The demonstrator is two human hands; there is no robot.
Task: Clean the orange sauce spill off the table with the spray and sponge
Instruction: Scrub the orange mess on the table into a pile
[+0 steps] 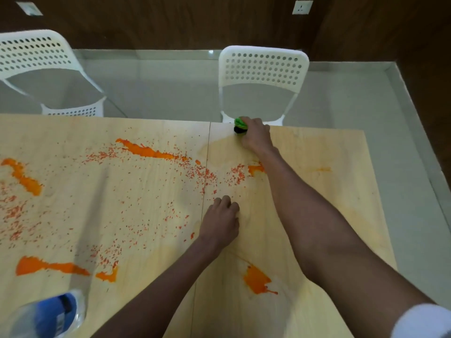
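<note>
at the far table edge: sponge gripped, sauce still widespread

on the far edge of the table [317, 215], the right hand [255, 135] grasps the sponge [240, 125], fingers curled over it. only a green top and a black underside show at the hand's left side; the rest is hidden under the hand. the left hand [220, 223] rests on the wood near the centre seam, fingers curled under, holding nothing. orange sauce [146, 151] lies in thick streaks and fine speckles across the left and middle of the surface, with one blot near the front. one patch is partly hidden behind the right forearm. the spray bottle [48, 315] stands at the near left corner, blurred and cut off by the frame edge; its nozzle cannot be made out. two white chairs [262, 67] stand beyond the table.
</note>
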